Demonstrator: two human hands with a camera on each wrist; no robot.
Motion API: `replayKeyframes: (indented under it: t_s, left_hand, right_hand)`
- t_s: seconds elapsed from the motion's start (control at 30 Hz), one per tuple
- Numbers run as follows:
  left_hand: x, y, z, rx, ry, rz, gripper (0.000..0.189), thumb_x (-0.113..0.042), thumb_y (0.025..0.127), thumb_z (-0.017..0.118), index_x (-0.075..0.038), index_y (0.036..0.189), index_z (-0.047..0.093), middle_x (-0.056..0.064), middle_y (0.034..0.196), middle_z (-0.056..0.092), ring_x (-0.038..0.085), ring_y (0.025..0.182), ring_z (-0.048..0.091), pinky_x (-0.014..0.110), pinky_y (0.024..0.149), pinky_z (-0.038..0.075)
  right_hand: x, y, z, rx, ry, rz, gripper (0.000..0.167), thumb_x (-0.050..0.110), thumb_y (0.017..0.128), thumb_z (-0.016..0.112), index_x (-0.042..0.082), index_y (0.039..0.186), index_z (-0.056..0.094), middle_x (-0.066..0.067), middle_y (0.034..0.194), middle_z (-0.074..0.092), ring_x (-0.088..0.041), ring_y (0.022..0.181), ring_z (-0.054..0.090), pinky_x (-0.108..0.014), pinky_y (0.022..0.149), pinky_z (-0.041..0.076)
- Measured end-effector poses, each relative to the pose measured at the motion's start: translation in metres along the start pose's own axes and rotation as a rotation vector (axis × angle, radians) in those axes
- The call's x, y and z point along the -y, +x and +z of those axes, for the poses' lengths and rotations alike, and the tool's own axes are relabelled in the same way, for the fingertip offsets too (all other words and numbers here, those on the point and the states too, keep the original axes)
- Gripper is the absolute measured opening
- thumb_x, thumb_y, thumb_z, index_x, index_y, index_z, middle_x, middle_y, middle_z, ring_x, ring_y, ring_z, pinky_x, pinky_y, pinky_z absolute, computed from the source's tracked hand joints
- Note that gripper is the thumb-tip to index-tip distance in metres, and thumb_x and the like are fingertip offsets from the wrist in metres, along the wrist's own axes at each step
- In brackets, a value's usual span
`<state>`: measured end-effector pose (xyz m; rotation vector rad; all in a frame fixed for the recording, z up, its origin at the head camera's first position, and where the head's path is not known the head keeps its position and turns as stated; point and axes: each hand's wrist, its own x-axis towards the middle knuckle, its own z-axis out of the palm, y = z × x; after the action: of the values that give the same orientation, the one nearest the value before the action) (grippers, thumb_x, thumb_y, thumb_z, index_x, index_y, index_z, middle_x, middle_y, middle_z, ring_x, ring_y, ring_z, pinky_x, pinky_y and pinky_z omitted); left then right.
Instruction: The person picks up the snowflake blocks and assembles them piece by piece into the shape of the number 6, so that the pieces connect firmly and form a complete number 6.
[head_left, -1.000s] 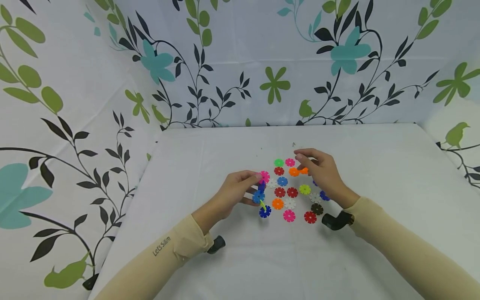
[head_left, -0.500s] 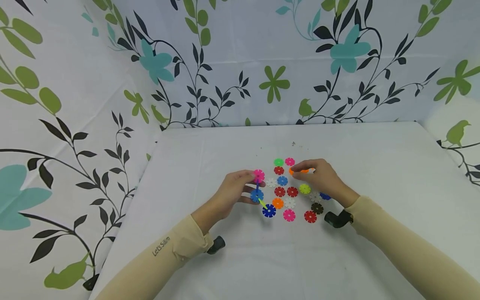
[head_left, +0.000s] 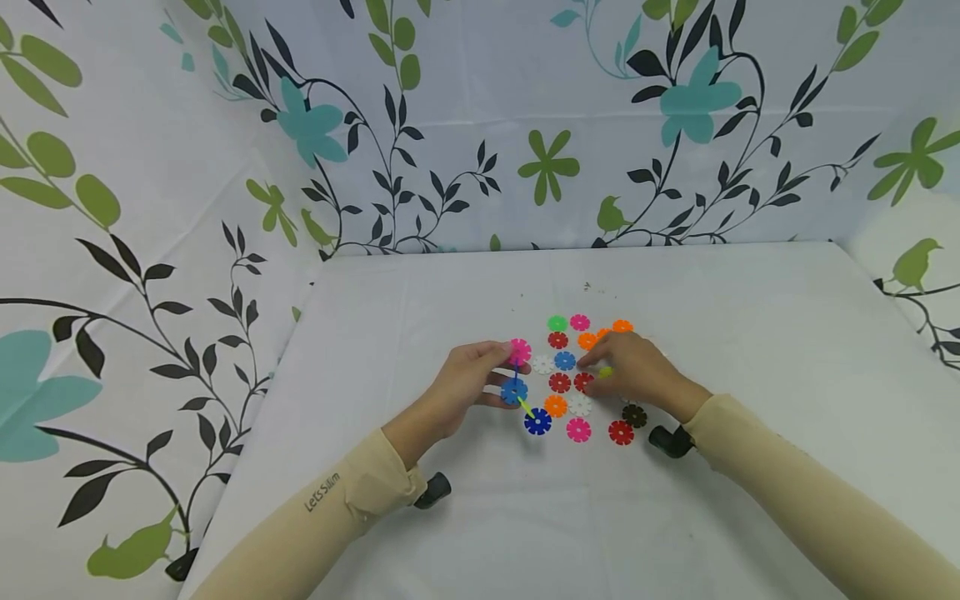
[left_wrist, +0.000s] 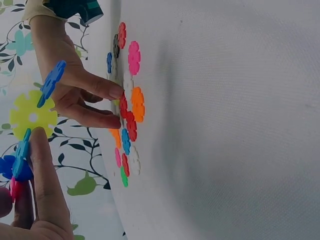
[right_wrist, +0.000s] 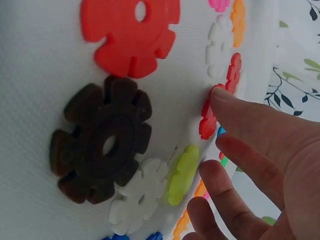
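Note:
My left hand holds up a chain of interlocking plastic discs, pinching it at the pink disc. Below that hang a light blue disc, a yellow disc and a dark blue disc; another blue disc joins the pink and light blue ones. In the left wrist view a finger lies against the yellow disc. My right hand reaches down with thumb and index finger spread about a red disc lying on the table. The thumb tip is right at its edge.
Several loose discs lie flat around my right hand, among them a brown disc, a white disc, an orange disc and a green disc. The white table meets a patterned cloth at the back.
My right hand has come down from the orange discs at the back, toward me, to the red disc. The left hand shifted slightly left and its chain turned, then stayed still.

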<state>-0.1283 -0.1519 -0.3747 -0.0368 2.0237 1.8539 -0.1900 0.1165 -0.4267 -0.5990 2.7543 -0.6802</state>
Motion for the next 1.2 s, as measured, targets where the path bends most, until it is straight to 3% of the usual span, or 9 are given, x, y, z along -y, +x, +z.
replayKeyframes:
  t_s: [0.37,0.57,0.7,0.9,1.1,1.2]
  left_hand:
    - [0.002,-0.001,-0.001,0.004,-0.002,0.006,0.034,-0.031,0.106,0.055,-0.005,0.125,0.068,0.013,0.116,0.071,0.029,0.105,0.068,0.038,0.077,0.06]
    - [0.002,0.0,-0.002,0.025,-0.019,0.008,0.034,-0.029,0.106,0.056,-0.005,0.127,0.067,0.02,0.123,0.068,0.029,0.103,0.07,0.038,0.077,0.06]
    - [0.001,0.0,-0.001,0.03,-0.023,0.008,0.031,-0.027,0.106,0.056,-0.006,0.125,0.067,0.017,0.12,0.069,0.029,0.103,0.069,0.038,0.078,0.06]
    - [0.002,-0.001,0.0,0.035,-0.015,0.015,0.029,-0.026,0.105,0.058,-0.006,0.123,0.069,0.013,0.116,0.071,0.025,0.098,0.07,0.039,0.077,0.06]
    - [0.001,-0.002,0.001,0.034,0.012,0.015,0.031,-0.028,0.104,0.059,-0.004,0.121,0.071,0.01,0.114,0.073,0.024,0.097,0.071,0.038,0.077,0.061]
    - [0.001,-0.003,0.001,0.031,0.023,0.009,0.031,-0.028,0.104,0.06,-0.005,0.119,0.073,0.009,0.113,0.073,0.023,0.097,0.071,0.037,0.077,0.06]
  right_hand:
    - [0.006,0.0,-0.001,-0.003,-0.036,-0.014,0.023,0.024,0.078,0.088,0.02,0.099,0.081,-0.003,0.108,0.068,-0.028,0.11,0.058,-0.048,0.086,0.054]
    - [0.009,-0.003,-0.008,0.003,0.035,-0.001,0.015,0.02,0.082,0.085,0.018,0.092,0.075,0.004,0.087,0.067,-0.02,0.087,0.061,-0.036,0.072,0.054]
    - [0.01,-0.002,-0.012,-0.015,0.088,-0.027,0.013,0.017,0.086,0.083,0.017,0.095,0.074,0.005,0.086,0.067,-0.018,0.086,0.062,-0.033,0.073,0.054]
    - [0.016,0.0,-0.018,-0.033,0.252,-0.112,0.024,0.017,0.091,0.078,0.011,0.115,0.075,0.004,0.096,0.071,-0.019,0.092,0.065,-0.032,0.077,0.056]
    - [0.024,0.002,-0.02,-0.049,0.484,-0.187,0.022,0.017,0.094,0.074,0.009,0.115,0.073,-0.002,0.104,0.073,-0.02,0.094,0.07,-0.028,0.083,0.057]
    - [0.028,0.001,-0.02,-0.07,0.545,-0.221,0.021,0.017,0.094,0.074,0.008,0.114,0.071,-0.003,0.104,0.074,-0.021,0.094,0.071,-0.028,0.085,0.056]
